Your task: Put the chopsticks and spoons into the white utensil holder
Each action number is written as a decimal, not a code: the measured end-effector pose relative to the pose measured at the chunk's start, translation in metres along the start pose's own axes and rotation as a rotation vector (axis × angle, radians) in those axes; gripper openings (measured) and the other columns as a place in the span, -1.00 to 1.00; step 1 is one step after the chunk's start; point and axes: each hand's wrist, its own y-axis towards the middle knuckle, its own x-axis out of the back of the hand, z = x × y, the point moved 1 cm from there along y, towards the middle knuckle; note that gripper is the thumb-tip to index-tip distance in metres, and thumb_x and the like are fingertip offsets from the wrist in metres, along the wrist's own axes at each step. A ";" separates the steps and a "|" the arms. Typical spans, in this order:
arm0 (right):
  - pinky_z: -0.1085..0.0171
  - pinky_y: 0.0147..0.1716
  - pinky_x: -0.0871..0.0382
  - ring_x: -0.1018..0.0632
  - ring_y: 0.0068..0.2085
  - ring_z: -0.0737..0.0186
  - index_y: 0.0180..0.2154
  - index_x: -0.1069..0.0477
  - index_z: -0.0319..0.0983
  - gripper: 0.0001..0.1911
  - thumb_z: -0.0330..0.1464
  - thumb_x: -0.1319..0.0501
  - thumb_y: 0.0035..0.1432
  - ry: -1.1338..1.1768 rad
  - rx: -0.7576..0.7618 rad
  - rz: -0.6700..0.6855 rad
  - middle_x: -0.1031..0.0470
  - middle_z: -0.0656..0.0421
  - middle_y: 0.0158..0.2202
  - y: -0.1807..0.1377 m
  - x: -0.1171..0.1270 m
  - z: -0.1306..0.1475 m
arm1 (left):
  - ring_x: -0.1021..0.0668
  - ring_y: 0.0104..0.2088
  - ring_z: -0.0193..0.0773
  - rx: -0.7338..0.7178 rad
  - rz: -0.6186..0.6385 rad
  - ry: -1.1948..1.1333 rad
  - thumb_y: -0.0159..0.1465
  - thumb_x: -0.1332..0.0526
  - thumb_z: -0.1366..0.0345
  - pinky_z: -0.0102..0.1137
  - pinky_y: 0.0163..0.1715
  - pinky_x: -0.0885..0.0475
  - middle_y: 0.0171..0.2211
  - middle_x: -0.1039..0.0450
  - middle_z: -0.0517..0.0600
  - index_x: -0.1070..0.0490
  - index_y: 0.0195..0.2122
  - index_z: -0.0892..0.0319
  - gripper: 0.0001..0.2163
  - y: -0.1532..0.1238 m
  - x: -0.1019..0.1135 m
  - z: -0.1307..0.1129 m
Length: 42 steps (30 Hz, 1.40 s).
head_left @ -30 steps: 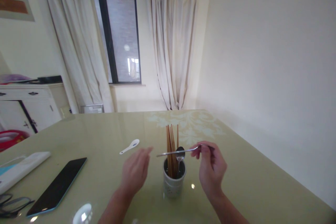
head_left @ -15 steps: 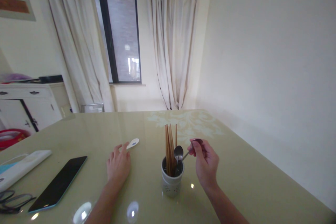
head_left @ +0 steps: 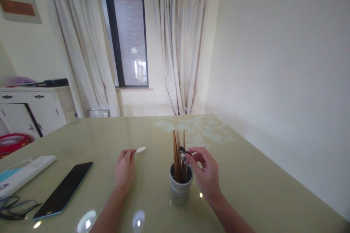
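Observation:
My left hand [head_left: 125,169] is closed in a pinch on the handle of a small white spoon [head_left: 141,150], whose bowl points away to the right. At the middle of the table stands a grey utensil cup [head_left: 181,192] holding several wooden chopsticks [head_left: 175,153] and metal spoons [head_left: 182,150]. My right hand [head_left: 207,171] is at the cup's right side, thumb and fingers closed around the top of a metal spoon that stands in the cup. The fingers partly cover that spoon's bowl.
On the left of the table [head_left: 153,131] lie a black phone [head_left: 65,187], a white power strip [head_left: 32,174] and dark-framed glasses [head_left: 18,207]. A wall [head_left: 287,80] runs along the right side. Behind are curtains [head_left: 183,43] and a white cabinet [head_left: 46,107].
My right hand has moved left to the cup, bringing the metal spoon from a slant to nearly upright. The left hand has gone from lying over the white spoon to pinching its handle.

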 end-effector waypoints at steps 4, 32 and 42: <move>0.29 -0.37 -0.55 -0.62 -0.39 0.23 -0.18 -0.60 -0.16 -0.95 -0.32 -0.39 0.35 -0.065 0.114 -0.030 -0.61 0.17 -0.32 0.001 0.002 0.008 | -0.67 -0.06 -0.14 -0.126 -0.220 -0.152 0.51 -0.10 0.27 -0.27 0.05 -0.56 -0.07 -0.61 0.06 -0.61 -0.10 0.11 -0.74 -0.004 0.019 -0.026; 0.19 -0.27 -0.54 -0.64 -0.33 0.13 -0.03 -0.62 -0.11 -0.83 -0.34 -0.28 0.41 -0.271 0.229 0.180 -0.71 0.12 -0.27 -0.007 -0.002 0.010 | -0.51 0.19 -0.03 -0.436 0.222 -0.757 0.47 -0.23 0.15 -0.14 0.09 -0.60 0.25 -0.26 0.21 -0.15 0.34 0.03 -0.53 -0.092 0.001 -0.118; 0.24 -0.37 -0.39 -0.49 -0.37 0.18 -0.11 -0.50 -0.16 -0.85 -0.28 -0.18 0.48 -0.202 0.227 -0.049 -0.49 0.19 -0.36 -0.001 0.014 -0.005 | -0.58 0.12 0.04 -0.327 0.439 -0.826 0.23 -0.48 0.06 -0.01 0.11 -0.57 0.22 -0.36 0.20 -0.14 0.32 0.03 -0.26 -0.085 -0.004 -0.105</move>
